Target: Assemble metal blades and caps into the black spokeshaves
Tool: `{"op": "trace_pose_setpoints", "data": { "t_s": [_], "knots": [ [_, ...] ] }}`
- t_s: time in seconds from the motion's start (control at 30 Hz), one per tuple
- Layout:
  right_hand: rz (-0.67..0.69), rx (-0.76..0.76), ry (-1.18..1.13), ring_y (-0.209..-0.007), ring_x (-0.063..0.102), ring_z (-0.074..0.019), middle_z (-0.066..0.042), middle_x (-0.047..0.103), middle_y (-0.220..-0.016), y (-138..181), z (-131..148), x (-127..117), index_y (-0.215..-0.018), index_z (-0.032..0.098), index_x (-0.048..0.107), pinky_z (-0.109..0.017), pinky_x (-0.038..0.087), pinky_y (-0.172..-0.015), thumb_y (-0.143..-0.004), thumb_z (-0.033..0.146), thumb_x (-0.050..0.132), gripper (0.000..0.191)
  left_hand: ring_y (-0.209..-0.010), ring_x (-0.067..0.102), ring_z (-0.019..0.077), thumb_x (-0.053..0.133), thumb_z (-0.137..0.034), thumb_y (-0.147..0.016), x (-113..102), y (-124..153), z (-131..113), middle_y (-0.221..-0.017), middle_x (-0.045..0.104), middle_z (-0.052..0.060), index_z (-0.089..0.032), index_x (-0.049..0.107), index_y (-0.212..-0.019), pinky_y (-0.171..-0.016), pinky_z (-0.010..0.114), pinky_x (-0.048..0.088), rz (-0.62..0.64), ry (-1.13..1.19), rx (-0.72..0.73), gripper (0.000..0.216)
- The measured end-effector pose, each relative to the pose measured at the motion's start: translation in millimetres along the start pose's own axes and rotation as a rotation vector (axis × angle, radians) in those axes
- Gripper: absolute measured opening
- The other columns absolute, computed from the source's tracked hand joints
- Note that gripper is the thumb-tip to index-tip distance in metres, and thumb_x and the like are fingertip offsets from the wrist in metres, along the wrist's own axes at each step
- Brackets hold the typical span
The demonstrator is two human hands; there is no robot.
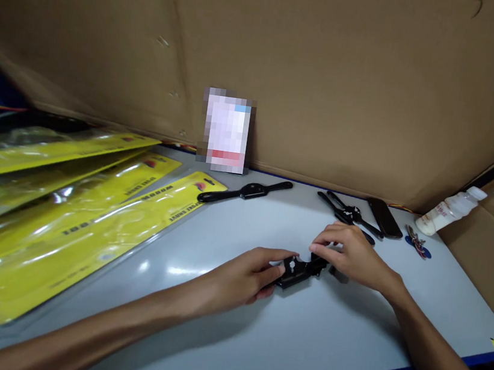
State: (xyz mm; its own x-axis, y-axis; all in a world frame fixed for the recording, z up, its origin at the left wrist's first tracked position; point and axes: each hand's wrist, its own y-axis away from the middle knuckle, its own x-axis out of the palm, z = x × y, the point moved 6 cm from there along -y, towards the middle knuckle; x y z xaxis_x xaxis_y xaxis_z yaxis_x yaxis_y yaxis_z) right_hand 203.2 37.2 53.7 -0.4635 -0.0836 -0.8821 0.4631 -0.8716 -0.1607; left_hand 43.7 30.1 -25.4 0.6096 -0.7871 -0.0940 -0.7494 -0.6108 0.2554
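In the middle of the head view, low over the table, is a black spokeshave [295, 274]. My left hand [257, 276] is closed around its left end, thumb on top. My right hand [349, 253] pinches at its right end, where the fingers hide part of the metal. Behind the hands another black spokeshave [253, 191] lies flat with both handles spread out. Just past my right hand, more black spokeshaves [351, 214] lie crossed over each other.
Yellow spokeshave packages [98, 238] in clear plastic cover the table's left side. A blurred-out upright screen [226, 134] leans on the cardboard wall [333, 81]. At the right are a black phone [383, 217], keys [418, 243] and a white bottle [446, 211]. The grey table [189, 347] has a blue edge.
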Motion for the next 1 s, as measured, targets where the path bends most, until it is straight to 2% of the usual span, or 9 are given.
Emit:
{"op": "trace_pose_setpoints", "data": {
  "t_s": [0.1,0.2,0.33,0.4,0.47,0.57,0.7,1.0],
  "knots": [
    [0.158,0.012,-0.105,-0.069,0.057,-0.0116,-0.001,0.071,-0.076,0.8,-1.0,13.3,-0.082,0.017,0.076,-0.024,0.039,-0.067,-0.097,0.024,0.062,0.022,-0.049,0.032,0.0097,0.052,-0.053,-0.093,0.7,-0.9,-0.9,-0.06,0.042,-0.008,-0.016,0.057,-0.139,-0.047,0.021,0.025,0.013,0.002,0.009,0.06],
    [0.193,0.03,-0.165,-0.067,0.058,-0.0107,-0.001,0.071,-0.076,0.9,-2.4,17.6,-0.082,0.016,0.077,-0.023,0.039,-0.065,-0.097,0.027,0.063,0.022,-0.047,0.03,0.0093,0.051,-0.05,-0.093,0.7,0.5,-6.0,-0.058,0.04,-0.009,-0.015,0.056,-0.141,-0.045,0.02,0.023,0.009,0.007,-0.002,0.06],
    [0.188,0.042,-0.178,-0.068,0.059,-0.0117,-0.001,0.071,-0.075,0.1,-2.2,17.4,-0.083,0.017,0.077,-0.024,0.041,-0.065,-0.096,0.027,0.064,0.021,-0.044,0.026,0.0087,0.048,-0.043,-0.095,0.5,3.3,-11.8,-0.055,0.04,-0.009,-0.013,0.056,-0.142,-0.044,0.021,0.021,0.006,-0.004,-0.025,0.056],
    [0.166,0.038,-0.187,-0.07,0.06,-0.0124,-0.001,0.071,-0.078,-0.1,-0.2,15.2,-0.09,0.018,0.078,-0.025,0.043,-0.067,-0.095,0.025,0.065,0.016,-0.043,0.025,0.0083,0.047,-0.042,-0.096,0.2,4.2,-12.8,-0.055,0.04,-0.01,-0.014,0.056,-0.141,-0.043,0.02,0.021,0.011,-0.009,-0.027,0.054],
    [0.137,-0.007,-0.207,-0.075,0.062,-0.0134,-0.001,0.071,-0.083,0.3,5.2,12.0,-0.102,0.02,0.078,-0.026,0.046,-0.071,-0.092,0.024,0.069,0.014,-0.043,0.024,0.0082,0.046,-0.042,-0.096,0.5,4.4,-12.9,-0.055,0.04,-0.01,-0.014,0.059,-0.138,-0.042,0.02,0.02,0.027,-0.016,-0.019,0.052],
    [0.113,-0.119,-0.23,-0.08,0.063,-0.015,-0.002,0.071,-0.086,1.9,16.6,8.8,-0.11,0.022,0.076,-0.028,0.047,-0.077,-0.089,0.025,0.075,0.022,-0.043,0.025,0.0082,0.047,-0.044,-0.095,1.6,4.0,-13.2,-0.057,0.041,-0.01,-0.014,0.063,-0.13,-0.041,0.02,0.021,0.058,-0.027,0.012,0.049],
    [0.093,-0.202,-0.219,-0.082,0.063,-0.0155,-0.002,0.072,-0.088,4.1,25.3,9.7,-0.103,0.021,0.076,-0.029,0.047,-0.078,-0.088,0.023,0.077,0.015,-0.043,0.023,0.0076,0.049,-0.05,-0.093,1.9,3.9,-12.0,-0.056,0.04,-0.01,-0.014,0.065,-0.122,-0.04,0.02,0.019,0.073,-0.016,0.009,0.048],
    [0.036,-0.216,0.011,-0.084,0.058,-0.0177,-0.005,0.067,-0.09,8.3,30.3,23.0,-0.094,0.018,0.067,-0.029,0.044,-0.074,-0.096,0.03,0.066,0.012,-0.043,0.025,0.007,0.052,-0.053,-0.091,0.0,3.8,-11.1,-0.054,0.038,-0.011,-0.015,0.067,-0.105,-0.039,0.019,0.017,0.085,-0.026,0.02,0.044]
  ]
}}
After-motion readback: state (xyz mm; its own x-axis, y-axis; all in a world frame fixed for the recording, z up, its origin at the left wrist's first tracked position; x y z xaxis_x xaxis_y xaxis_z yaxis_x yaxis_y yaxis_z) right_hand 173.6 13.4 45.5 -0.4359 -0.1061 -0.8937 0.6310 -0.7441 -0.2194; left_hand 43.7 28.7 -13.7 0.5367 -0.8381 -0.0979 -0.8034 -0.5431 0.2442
